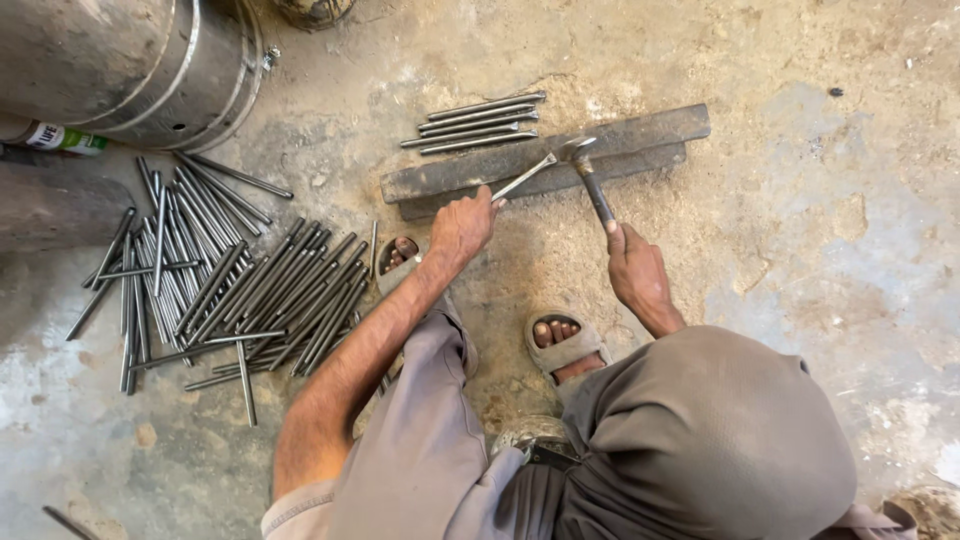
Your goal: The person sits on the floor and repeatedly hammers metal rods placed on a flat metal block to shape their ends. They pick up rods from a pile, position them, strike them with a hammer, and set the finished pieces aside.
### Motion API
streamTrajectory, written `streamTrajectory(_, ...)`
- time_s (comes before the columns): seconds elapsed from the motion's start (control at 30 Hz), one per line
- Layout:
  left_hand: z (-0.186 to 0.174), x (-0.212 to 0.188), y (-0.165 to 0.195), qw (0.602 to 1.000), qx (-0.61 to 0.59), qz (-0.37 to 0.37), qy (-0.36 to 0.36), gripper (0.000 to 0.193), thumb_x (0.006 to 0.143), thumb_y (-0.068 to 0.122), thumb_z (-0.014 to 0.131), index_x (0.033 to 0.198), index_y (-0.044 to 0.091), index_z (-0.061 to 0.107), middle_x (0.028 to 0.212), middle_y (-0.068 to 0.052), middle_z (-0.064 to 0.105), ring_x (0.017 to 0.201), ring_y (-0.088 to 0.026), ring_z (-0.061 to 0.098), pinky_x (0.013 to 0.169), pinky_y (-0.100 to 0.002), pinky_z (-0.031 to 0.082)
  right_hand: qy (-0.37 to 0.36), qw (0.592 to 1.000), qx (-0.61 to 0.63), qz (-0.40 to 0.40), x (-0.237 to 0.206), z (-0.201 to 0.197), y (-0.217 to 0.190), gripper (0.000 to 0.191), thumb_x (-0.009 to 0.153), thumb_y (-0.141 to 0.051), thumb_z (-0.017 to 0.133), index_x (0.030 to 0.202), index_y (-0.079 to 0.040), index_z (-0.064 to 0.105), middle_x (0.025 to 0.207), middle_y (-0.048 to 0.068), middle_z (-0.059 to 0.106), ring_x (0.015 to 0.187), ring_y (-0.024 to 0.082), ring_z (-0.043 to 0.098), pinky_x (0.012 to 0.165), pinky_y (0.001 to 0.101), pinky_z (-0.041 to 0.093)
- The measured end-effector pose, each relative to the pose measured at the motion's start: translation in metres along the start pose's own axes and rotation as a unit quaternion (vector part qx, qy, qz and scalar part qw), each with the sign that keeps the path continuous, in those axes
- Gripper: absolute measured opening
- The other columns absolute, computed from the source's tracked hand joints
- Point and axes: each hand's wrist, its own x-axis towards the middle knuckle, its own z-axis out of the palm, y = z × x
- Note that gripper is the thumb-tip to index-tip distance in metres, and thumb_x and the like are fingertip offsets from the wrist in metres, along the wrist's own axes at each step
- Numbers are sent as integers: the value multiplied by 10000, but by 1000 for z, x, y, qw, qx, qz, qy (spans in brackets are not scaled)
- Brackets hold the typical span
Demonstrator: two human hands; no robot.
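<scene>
Left hand (462,226) grips a thin steel rod (523,178) laid across a flat iron bar (640,140); right hand (633,268) clasps a hammer (588,172), its head resting at the rod's tip.

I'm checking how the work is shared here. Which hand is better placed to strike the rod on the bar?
The right hand. It grips the hammer, whose head sits over the rod on the bar. The left hand is busy holding the rod.
</scene>
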Motion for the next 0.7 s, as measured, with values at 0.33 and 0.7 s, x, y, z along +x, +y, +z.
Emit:
streamTrajectory(0.33, -1, 7, -2, 999, 29, 1, -43, 390, 1104, 394, 448, 1059, 20, 551, 696, -129, 672, 579, -305, 685, 512, -479, 547, 51, 986, 93, -126, 2, -40, -19, 485, 1149, -452, 284, 904, -105, 519, 633, 15, 464, 485, 99, 430, 359, 297, 354)
streamTrajectory(0.7, 15, 6, -13, 1000, 9, 1, -3, 436, 1044, 455, 493, 1057, 28, 583, 759, -215, 720, 711, -421, 726, 622, -550, 550, 25, 998, -32, -39, -7, 2, 8, 467, 1107, -419, 405, 1009, -20, 627, 805, 337, 627, 790, 579, 594, 678, 629, 436)
